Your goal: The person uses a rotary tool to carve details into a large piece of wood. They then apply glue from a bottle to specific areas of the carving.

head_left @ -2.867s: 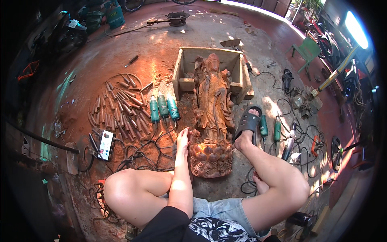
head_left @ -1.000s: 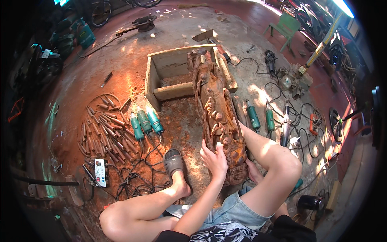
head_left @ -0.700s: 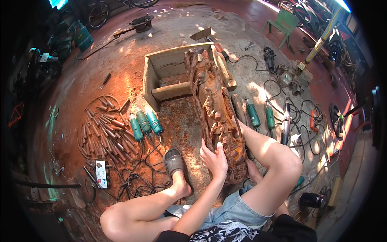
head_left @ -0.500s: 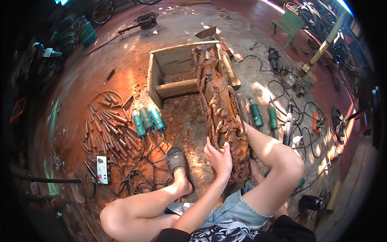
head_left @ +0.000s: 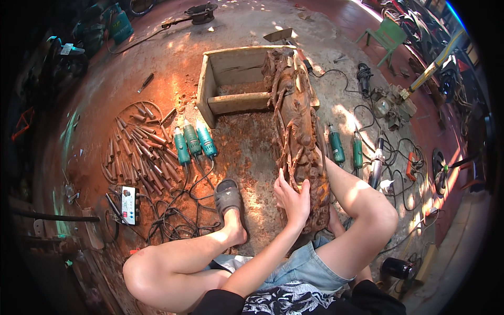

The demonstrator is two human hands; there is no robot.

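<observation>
– Since the right leg [head_left: 357,207] blocks some of the view, where's the statue [head_left: 300,128] actually at?

– Just beside that leg, lengthwise away from the person, far end overlapping the right side of the box [head_left: 241,102]. Can't tell if they touch, tbh.

– And the fingers?

– Left hand [head_left: 295,200] has them spread on the statue's left side, thumb over the top, holding it by the near half. Right hand [head_left: 335,222] is just a sliver between statue and leg, so can't tell what its fingers are doing.

– What else is around?

– Three green tools [head_left: 192,140] side by side, rods [head_left: 143,152] piled left of them, white socket strip [head_left: 128,206] nearer the person, black sandal [head_left: 228,195] on the left foot [head_left: 237,231].
</observation>
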